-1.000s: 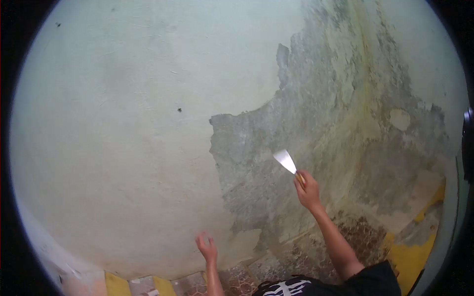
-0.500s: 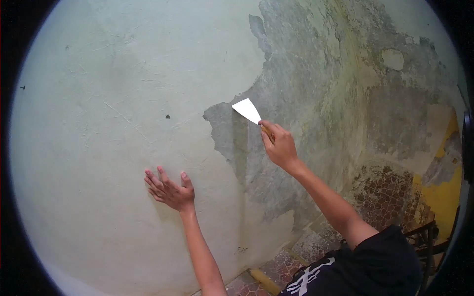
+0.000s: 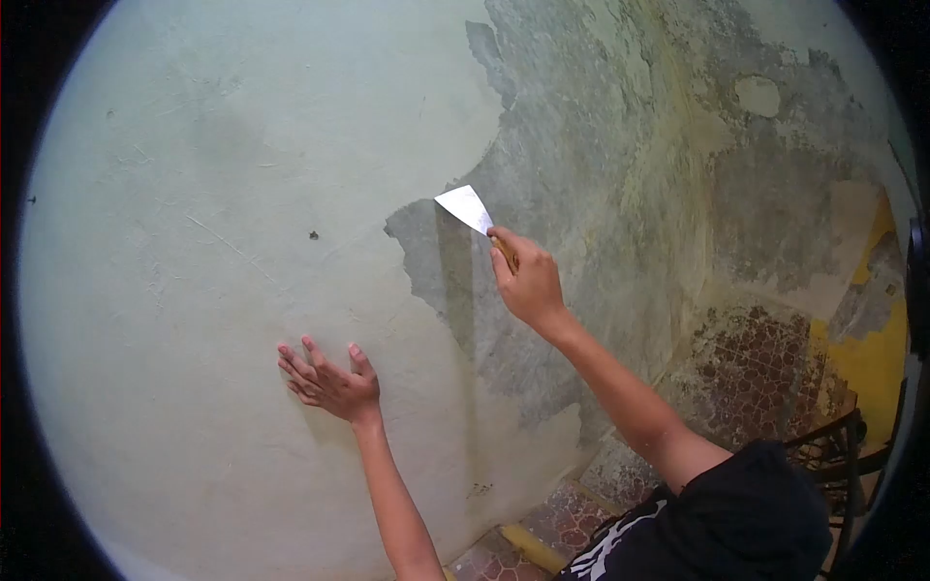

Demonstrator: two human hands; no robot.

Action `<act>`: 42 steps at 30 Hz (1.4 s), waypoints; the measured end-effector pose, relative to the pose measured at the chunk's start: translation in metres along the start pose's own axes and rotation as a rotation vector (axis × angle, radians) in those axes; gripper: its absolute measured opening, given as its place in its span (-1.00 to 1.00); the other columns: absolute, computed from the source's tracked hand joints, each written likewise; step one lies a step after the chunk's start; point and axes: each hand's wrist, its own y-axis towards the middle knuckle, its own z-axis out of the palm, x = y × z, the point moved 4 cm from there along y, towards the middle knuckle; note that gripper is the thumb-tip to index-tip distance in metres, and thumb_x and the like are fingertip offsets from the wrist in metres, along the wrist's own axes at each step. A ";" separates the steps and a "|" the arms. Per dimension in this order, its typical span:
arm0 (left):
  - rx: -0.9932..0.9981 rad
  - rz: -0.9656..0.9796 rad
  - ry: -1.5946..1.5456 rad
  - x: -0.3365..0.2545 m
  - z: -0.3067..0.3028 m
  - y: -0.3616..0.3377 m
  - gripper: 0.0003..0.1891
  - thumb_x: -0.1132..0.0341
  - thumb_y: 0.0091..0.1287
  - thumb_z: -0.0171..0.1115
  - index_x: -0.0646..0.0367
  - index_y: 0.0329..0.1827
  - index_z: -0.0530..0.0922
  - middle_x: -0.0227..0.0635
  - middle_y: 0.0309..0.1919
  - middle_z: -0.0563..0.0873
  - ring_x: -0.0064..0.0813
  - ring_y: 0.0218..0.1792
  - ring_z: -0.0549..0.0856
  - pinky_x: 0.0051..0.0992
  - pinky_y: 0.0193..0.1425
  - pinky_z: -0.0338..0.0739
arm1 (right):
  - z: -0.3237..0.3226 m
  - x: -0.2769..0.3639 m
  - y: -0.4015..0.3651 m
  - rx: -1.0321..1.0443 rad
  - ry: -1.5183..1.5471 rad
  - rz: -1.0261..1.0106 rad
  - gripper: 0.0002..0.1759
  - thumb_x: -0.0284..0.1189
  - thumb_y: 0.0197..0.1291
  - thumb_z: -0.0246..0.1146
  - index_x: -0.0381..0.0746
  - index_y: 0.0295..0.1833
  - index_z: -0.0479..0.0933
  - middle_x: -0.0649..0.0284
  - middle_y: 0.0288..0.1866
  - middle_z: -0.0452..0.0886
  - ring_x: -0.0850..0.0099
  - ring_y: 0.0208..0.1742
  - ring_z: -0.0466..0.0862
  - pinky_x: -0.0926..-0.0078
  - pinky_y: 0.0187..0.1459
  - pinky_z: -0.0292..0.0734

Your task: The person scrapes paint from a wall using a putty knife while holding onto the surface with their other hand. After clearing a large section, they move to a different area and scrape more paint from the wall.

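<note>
My right hand [image 3: 529, 281] is closed round the wooden handle of a putty knife [image 3: 466, 208]. The knife's wide metal blade points up and left, at the ragged edge between pale paint and a bare grey patch [image 3: 542, 194]. My left hand [image 3: 332, 381] has its fingers spread against the pale painted wall [image 3: 232, 290], lower and to the left of the blade, holding nothing. A small dark hole [image 3: 313, 235] shows in the paint above my left hand.
Patterned floor tiles [image 3: 751, 378] lie at the lower right, with a yellow surface [image 3: 877, 373] beyond them. A dark metal frame [image 3: 849, 455] stands near the right edge. A yellow bar [image 3: 533, 549] lies at the bottom.
The view has shifted slightly. My right hand and the putty knife appear a little further left, with the blade closer to the paint edge. My left hand stays at the wall.
</note>
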 end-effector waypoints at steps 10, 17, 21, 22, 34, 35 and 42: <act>-0.023 0.005 -0.025 -0.001 0.000 0.002 -0.32 -0.13 0.42 0.00 -0.08 0.55 0.19 -0.17 0.60 0.12 -0.04 0.59 0.10 0.09 0.56 -0.01 | 0.008 0.021 -0.001 -0.036 0.044 0.021 -0.66 -0.40 0.36 0.12 -0.23 0.20 0.52 -0.09 -0.16 0.65 -0.07 -0.15 0.67 0.04 -0.12 0.56; -0.119 0.066 -0.033 0.003 -0.002 0.008 -0.36 -0.17 0.42 0.05 -0.07 0.47 0.31 -0.23 0.54 0.26 -0.11 0.52 0.26 0.01 0.45 0.18 | 0.015 0.009 -0.022 -0.010 0.068 0.033 -0.64 -0.40 0.33 0.17 -0.23 0.21 0.52 -0.07 0.03 0.65 -0.06 0.00 0.65 0.11 0.02 0.56; -0.158 0.089 0.016 0.002 0.007 0.009 -0.33 -0.28 0.36 0.10 -0.06 0.38 0.42 -0.24 0.51 0.30 -0.09 0.47 0.33 0.01 0.39 0.24 | 0.014 0.013 -0.025 0.048 0.112 0.018 -0.65 -0.39 0.32 0.18 -0.23 0.19 0.51 -0.04 0.01 0.64 -0.05 -0.06 0.66 0.08 -0.06 0.58; -0.130 0.110 -0.001 0.003 0.009 0.010 -0.33 -0.28 0.36 0.10 -0.06 0.38 0.42 -0.24 0.51 0.30 -0.09 0.47 0.33 0.01 0.39 0.24 | 0.017 0.016 -0.026 0.027 0.125 -0.022 -0.66 -0.39 0.31 0.19 -0.23 0.16 0.51 -0.04 -0.02 0.64 -0.04 -0.12 0.67 0.09 -0.11 0.59; -0.162 0.097 -0.027 0.009 0.012 0.008 -0.29 -0.35 0.33 0.08 -0.08 0.37 0.45 -0.28 0.46 0.33 -0.07 0.47 0.29 0.03 0.46 0.18 | 0.052 0.045 0.011 -0.018 0.207 -0.269 -0.70 -0.40 0.18 0.28 -0.16 0.04 0.57 0.02 -0.21 0.65 0.05 -0.33 0.71 0.18 -0.31 0.63; -0.179 0.114 -0.044 0.010 0.012 0.008 -0.28 -0.37 0.32 0.06 -0.08 0.37 0.45 -0.29 0.46 0.33 -0.07 0.47 0.30 0.02 0.46 0.18 | 0.055 0.048 0.015 -0.051 0.181 -0.293 -0.72 -0.40 0.16 0.29 -0.15 0.01 0.59 0.04 -0.23 0.66 0.06 -0.33 0.71 0.19 -0.30 0.64; -0.200 0.129 -0.100 0.014 0.014 0.007 -0.23 -0.44 0.28 0.06 -0.10 0.37 0.46 -0.29 0.46 0.33 -0.10 0.46 0.29 0.07 0.41 0.16 | 0.055 0.046 0.034 -0.080 0.172 -0.323 -0.77 -0.38 0.11 0.30 -0.13 -0.09 0.64 0.05 -0.24 0.70 0.07 -0.27 0.73 0.19 -0.26 0.65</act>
